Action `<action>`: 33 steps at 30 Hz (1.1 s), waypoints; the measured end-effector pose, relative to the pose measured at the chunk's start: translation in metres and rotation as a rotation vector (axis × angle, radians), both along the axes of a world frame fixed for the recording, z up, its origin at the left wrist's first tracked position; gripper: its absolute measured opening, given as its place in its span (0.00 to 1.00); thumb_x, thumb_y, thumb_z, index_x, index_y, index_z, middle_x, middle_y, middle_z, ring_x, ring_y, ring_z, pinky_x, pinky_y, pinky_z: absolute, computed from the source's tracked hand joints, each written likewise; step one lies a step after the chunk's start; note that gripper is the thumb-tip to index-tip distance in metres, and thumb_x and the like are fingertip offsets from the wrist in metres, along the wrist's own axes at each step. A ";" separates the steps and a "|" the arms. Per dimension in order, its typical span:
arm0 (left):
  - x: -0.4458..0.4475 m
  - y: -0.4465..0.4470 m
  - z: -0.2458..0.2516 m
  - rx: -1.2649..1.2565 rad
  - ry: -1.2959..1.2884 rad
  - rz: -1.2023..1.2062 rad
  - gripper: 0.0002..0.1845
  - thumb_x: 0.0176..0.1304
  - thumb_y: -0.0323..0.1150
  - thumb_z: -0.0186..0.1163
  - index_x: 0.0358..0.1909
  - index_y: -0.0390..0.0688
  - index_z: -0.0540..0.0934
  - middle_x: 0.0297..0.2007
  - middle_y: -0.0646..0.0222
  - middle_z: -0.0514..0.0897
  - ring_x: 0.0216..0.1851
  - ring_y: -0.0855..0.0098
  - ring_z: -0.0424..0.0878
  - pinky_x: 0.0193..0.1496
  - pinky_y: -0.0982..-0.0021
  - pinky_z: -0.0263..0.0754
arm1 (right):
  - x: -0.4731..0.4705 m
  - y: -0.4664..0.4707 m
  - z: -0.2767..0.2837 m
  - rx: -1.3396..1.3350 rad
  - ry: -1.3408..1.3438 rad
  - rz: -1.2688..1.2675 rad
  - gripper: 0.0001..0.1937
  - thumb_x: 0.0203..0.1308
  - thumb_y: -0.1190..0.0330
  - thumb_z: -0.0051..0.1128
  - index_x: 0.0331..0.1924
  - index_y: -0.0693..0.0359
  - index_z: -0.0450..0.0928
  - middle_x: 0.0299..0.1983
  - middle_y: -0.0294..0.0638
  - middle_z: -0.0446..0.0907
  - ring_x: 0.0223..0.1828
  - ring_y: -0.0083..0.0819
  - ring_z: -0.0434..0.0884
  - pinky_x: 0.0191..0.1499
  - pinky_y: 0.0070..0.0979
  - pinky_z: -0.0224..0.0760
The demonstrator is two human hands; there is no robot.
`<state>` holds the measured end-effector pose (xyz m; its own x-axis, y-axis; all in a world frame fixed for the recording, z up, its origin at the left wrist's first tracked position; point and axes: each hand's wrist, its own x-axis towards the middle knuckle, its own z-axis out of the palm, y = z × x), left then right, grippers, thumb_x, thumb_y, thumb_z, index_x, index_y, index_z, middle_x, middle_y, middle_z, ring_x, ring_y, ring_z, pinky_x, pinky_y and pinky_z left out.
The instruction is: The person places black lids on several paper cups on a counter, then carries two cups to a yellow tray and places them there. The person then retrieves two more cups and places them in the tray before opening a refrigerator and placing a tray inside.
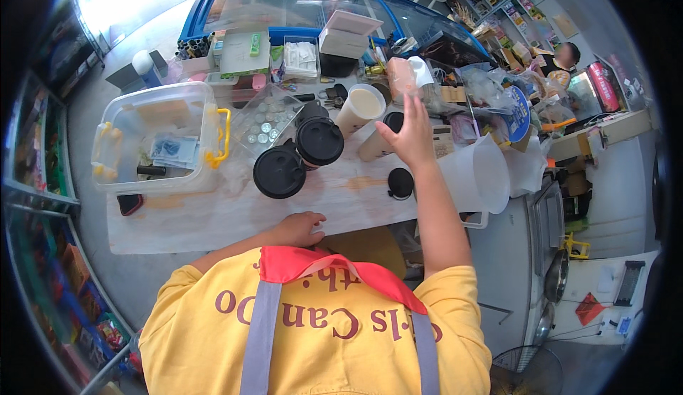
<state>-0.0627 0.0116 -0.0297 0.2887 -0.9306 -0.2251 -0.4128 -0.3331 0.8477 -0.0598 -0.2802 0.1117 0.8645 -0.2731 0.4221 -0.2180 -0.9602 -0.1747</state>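
Observation:
My left hand rests on the front edge of the white table, fingers slightly apart and holding nothing. My right hand is raised, fingers spread, partly covering a cup with a black lid; whether they touch I cannot tell. Left of that cup is an uncovered cup of milky drink. A loose black lid lies below my right hand. Two black-lidded cups, a nearer one and a farther one, stand side by side ahead of my left hand. A translucent plastic tub is beside my right forearm.
Left stands a clear plastic bin with banknotes, next to a coin tray and a phone. Behind are a tissue pack and a blue-framed chest freezer. Another person is at far right.

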 end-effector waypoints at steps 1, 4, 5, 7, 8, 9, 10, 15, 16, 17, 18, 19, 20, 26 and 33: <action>0.000 0.001 0.001 0.039 0.028 -0.003 0.26 0.57 0.43 0.58 0.55 0.40 0.74 0.47 0.54 0.80 0.49 0.57 0.79 0.52 0.60 0.73 | 0.009 0.002 0.007 -0.040 0.054 0.046 0.47 0.48 0.42 0.62 0.67 0.63 0.59 0.65 0.59 0.61 0.66 0.56 0.60 0.66 0.46 0.53; 0.000 0.003 0.003 0.041 0.026 0.003 0.25 0.57 0.43 0.58 0.54 0.40 0.74 0.47 0.55 0.80 0.49 0.57 0.79 0.52 0.60 0.73 | 0.041 0.012 0.020 -0.131 0.277 0.109 0.46 0.48 0.43 0.62 0.70 0.52 0.56 0.69 0.59 0.56 0.69 0.54 0.58 0.69 0.43 0.51; 0.000 0.005 0.003 0.032 0.018 0.013 0.25 0.57 0.43 0.58 0.54 0.40 0.74 0.47 0.55 0.80 0.48 0.57 0.80 0.52 0.60 0.73 | 0.051 0.015 0.021 -0.127 0.378 0.075 0.47 0.47 0.43 0.63 0.70 0.51 0.56 0.69 0.58 0.55 0.69 0.53 0.58 0.69 0.43 0.51; 0.000 0.008 0.002 0.038 0.022 0.031 0.25 0.57 0.43 0.59 0.54 0.40 0.74 0.46 0.55 0.81 0.47 0.57 0.80 0.51 0.60 0.73 | 0.070 0.019 0.022 -0.120 0.531 0.052 0.48 0.46 0.43 0.64 0.71 0.48 0.54 0.70 0.58 0.53 0.70 0.52 0.57 0.69 0.44 0.51; 0.000 0.010 0.001 0.026 0.008 0.047 0.25 0.56 0.43 0.59 0.53 0.40 0.75 0.46 0.55 0.81 0.47 0.57 0.80 0.51 0.60 0.74 | 0.077 0.020 0.021 -0.127 0.577 0.048 0.49 0.44 0.44 0.65 0.72 0.46 0.53 0.71 0.57 0.52 0.68 0.51 0.61 0.68 0.42 0.54; 0.000 0.012 0.000 0.025 -0.001 0.063 0.25 0.56 0.43 0.59 0.53 0.41 0.75 0.45 0.55 0.81 0.46 0.57 0.80 0.50 0.60 0.74 | 0.082 0.019 0.019 -0.094 0.606 0.048 0.48 0.44 0.45 0.65 0.71 0.45 0.53 0.70 0.57 0.53 0.67 0.52 0.63 0.66 0.42 0.58; -0.001 0.014 -0.001 0.026 -0.005 0.077 0.24 0.56 0.42 0.59 0.53 0.41 0.75 0.44 0.55 0.81 0.46 0.56 0.80 0.50 0.59 0.74 | 0.086 0.017 0.017 -0.055 0.622 0.059 0.48 0.44 0.45 0.65 0.71 0.44 0.54 0.70 0.56 0.54 0.65 0.52 0.65 0.65 0.42 0.61; 0.000 0.021 -0.008 0.017 0.016 0.143 0.24 0.56 0.42 0.58 0.52 0.41 0.75 0.43 0.56 0.82 0.45 0.56 0.80 0.49 0.60 0.74 | 0.091 0.011 0.009 -0.006 0.652 0.066 0.46 0.44 0.52 0.64 0.70 0.47 0.55 0.65 0.58 0.61 0.61 0.53 0.70 0.63 0.37 0.64; 0.000 0.021 -0.008 0.023 0.017 0.145 0.23 0.56 0.42 0.58 0.52 0.41 0.75 0.43 0.56 0.82 0.45 0.56 0.80 0.49 0.60 0.74 | 0.091 0.011 0.009 -0.012 0.645 0.067 0.45 0.44 0.52 0.64 0.70 0.47 0.56 0.64 0.58 0.62 0.60 0.53 0.70 0.62 0.38 0.65; 0.000 0.021 -0.008 0.017 0.018 0.145 0.24 0.56 0.42 0.59 0.52 0.41 0.76 0.43 0.56 0.82 0.44 0.57 0.81 0.48 0.61 0.75 | 0.091 0.012 0.009 -0.018 0.635 0.066 0.44 0.44 0.53 0.63 0.69 0.46 0.57 0.62 0.57 0.64 0.59 0.53 0.71 0.61 0.38 0.65; 0.000 0.020 -0.008 0.009 0.013 0.145 0.24 0.56 0.42 0.59 0.52 0.41 0.76 0.43 0.57 0.82 0.43 0.58 0.81 0.47 0.61 0.75 | 0.091 0.012 0.009 -0.025 0.626 0.064 0.43 0.44 0.54 0.63 0.69 0.46 0.58 0.61 0.56 0.66 0.58 0.52 0.72 0.61 0.38 0.66; -0.001 0.020 -0.008 0.005 0.003 0.133 0.24 0.55 0.42 0.60 0.52 0.41 0.76 0.43 0.57 0.82 0.42 0.58 0.81 0.46 0.62 0.76 | 0.091 0.013 0.009 -0.018 0.619 0.065 0.42 0.43 0.54 0.63 0.68 0.46 0.59 0.60 0.56 0.66 0.58 0.52 0.72 0.60 0.38 0.66; -0.002 0.019 -0.007 0.003 0.010 0.140 0.24 0.55 0.43 0.60 0.52 0.41 0.76 0.43 0.57 0.82 0.42 0.58 0.81 0.47 0.62 0.76 | 0.091 0.014 0.010 -0.012 0.611 0.064 0.42 0.43 0.54 0.63 0.68 0.45 0.60 0.59 0.56 0.67 0.57 0.52 0.73 0.60 0.37 0.67; -0.001 0.017 -0.008 0.008 0.024 0.111 0.24 0.57 0.43 0.58 0.52 0.41 0.75 0.44 0.56 0.82 0.46 0.57 0.80 0.50 0.60 0.74 | 0.089 0.015 0.012 0.032 0.585 0.055 0.38 0.42 0.57 0.62 0.65 0.45 0.65 0.57 0.54 0.68 0.56 0.52 0.73 0.58 0.39 0.69; -0.001 0.019 -0.012 -0.043 0.042 0.124 0.24 0.56 0.41 0.60 0.52 0.39 0.76 0.42 0.56 0.82 0.41 0.58 0.82 0.46 0.63 0.76 | 0.090 0.018 0.017 0.068 0.575 0.068 0.37 0.42 0.57 0.62 0.63 0.45 0.66 0.56 0.54 0.69 0.55 0.51 0.73 0.58 0.38 0.69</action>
<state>-0.0635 0.0309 -0.0417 0.3934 -0.8973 -0.2003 -0.3349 -0.3427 0.8777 0.0302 -0.2627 0.1290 0.9661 -0.2190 -0.1370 -0.2343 -0.9662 -0.1079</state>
